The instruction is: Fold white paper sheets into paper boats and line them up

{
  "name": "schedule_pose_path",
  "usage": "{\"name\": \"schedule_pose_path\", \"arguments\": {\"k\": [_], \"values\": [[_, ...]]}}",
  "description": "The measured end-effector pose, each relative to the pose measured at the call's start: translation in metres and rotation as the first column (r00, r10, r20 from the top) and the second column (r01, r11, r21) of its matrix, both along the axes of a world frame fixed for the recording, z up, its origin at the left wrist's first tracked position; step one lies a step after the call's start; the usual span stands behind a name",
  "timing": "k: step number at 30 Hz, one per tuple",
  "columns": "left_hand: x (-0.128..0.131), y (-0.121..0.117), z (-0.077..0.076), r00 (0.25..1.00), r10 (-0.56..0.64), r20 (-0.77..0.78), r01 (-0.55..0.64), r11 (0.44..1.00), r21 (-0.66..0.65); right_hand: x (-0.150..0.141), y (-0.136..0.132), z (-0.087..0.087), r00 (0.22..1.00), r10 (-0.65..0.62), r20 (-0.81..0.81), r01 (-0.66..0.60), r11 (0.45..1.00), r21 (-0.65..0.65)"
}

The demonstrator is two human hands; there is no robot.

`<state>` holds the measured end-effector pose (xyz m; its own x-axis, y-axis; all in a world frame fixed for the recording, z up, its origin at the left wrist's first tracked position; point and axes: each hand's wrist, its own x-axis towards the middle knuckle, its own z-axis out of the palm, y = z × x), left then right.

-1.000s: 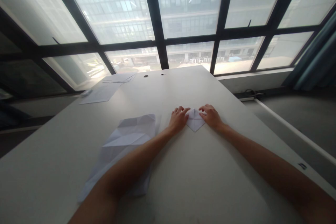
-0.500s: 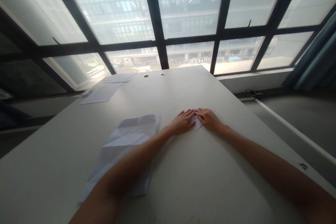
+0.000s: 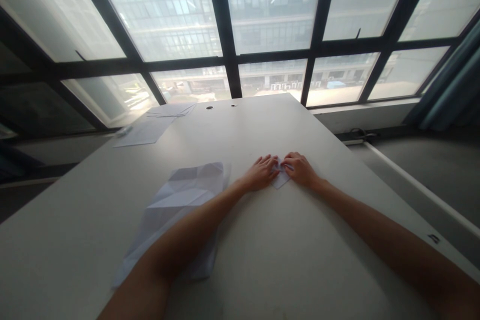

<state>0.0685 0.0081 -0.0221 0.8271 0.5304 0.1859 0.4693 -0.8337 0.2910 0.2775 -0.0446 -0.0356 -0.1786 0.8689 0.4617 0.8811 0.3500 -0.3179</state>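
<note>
A small folded piece of white paper [image 3: 279, 179] lies on the white table [image 3: 285, 260] in front of me. My left hand [image 3: 259, 174] rests flat on its left side, fingers stretched over it. Curled fingers of my right hand [image 3: 300, 169] pinch the paper's upper right part. Only the lower tip of the paper shows between the hands.
A creased, unfolded white sheet [image 3: 180, 210] lies to the left, partly under my left forearm. More loose sheets [image 3: 153, 127] sit at the far left corner. Two small dark holes [image 3: 221, 107] mark the far table edge. Large windows stand beyond.
A second ago the hands were apart with the diamond-shaped paper showing between them. They came together flat over it; now my right fingers have curled up on the paper.
</note>
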Motion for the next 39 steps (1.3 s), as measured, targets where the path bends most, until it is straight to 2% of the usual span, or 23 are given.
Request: {"name": "schedule_pose_path", "arguments": {"k": [4,8,11,13,15,17,19,22,27,30,34,36,39], "values": [[0.001,0.002,-0.001,0.997,0.013,-0.078,-0.014,1.000,-0.014,0.008,0.003,-0.015,0.976,-0.209,0.056,0.209,0.978,0.010],[0.001,-0.001,0.001,0.989,0.047,-0.142,-0.047,0.999,0.006,0.022,0.006,-0.025,0.965,-0.246,0.090,0.252,0.965,-0.065],[-0.001,-0.003,0.003,0.985,0.055,-0.164,-0.056,0.998,-0.003,0.028,0.009,-0.021,0.963,-0.267,0.038,0.268,0.963,-0.038],[-0.003,-0.002,0.004,0.988,0.024,-0.155,-0.024,1.000,0.004,0.028,0.011,-0.015,0.970,-0.237,-0.052,0.238,0.971,0.006],[-0.005,-0.002,0.005,0.988,-0.054,-0.144,0.057,0.998,0.019,0.024,0.012,-0.009,0.979,-0.152,-0.133,0.159,0.986,0.051],[-0.006,-0.001,0.005,0.981,-0.137,-0.135,0.143,0.989,0.032,0.018,0.011,-0.004,0.988,-0.026,-0.151,0.036,0.997,0.065],[-0.005,-0.001,0.005,0.980,-0.155,-0.127,0.161,0.986,0.040,0.013,0.009,0.000,0.990,0.083,-0.115,-0.081,0.996,0.025],[-0.002,-0.001,0.003,0.990,-0.053,-0.128,0.060,0.997,0.055,0.010,0.006,0.002,0.989,0.135,-0.063,-0.139,0.989,-0.050],[0.002,-0.001,-0.003,0.985,0.093,-0.144,-0.084,0.994,0.067,0.010,0.007,0.005,0.995,0.064,-0.081,-0.074,0.990,-0.117],[0.002,0.005,-0.007,0.987,0.150,-0.060,-0.149,0.988,0.034,0.010,0.008,0.007,0.996,0.015,-0.093,-0.031,0.984,-0.174],[0.003,0.016,-0.008,0.954,0.232,0.192,-0.217,0.971,-0.098,0.011,0.005,0.011,0.993,-0.001,-0.117,-0.026,0.973,-0.228],[0.002,0.019,-0.004,0.916,0.264,0.301,-0.207,0.956,-0.208,0.010,0.003,0.015,0.985,-0.002,-0.172,-0.042,0.966,-0.253],[0.000,0.018,0.004,0.875,0.270,0.401,-0.114,0.921,-0.372,0.005,0.000,0.023,0.943,0.049,-0.330,-0.150,0.946,-0.288]]}}
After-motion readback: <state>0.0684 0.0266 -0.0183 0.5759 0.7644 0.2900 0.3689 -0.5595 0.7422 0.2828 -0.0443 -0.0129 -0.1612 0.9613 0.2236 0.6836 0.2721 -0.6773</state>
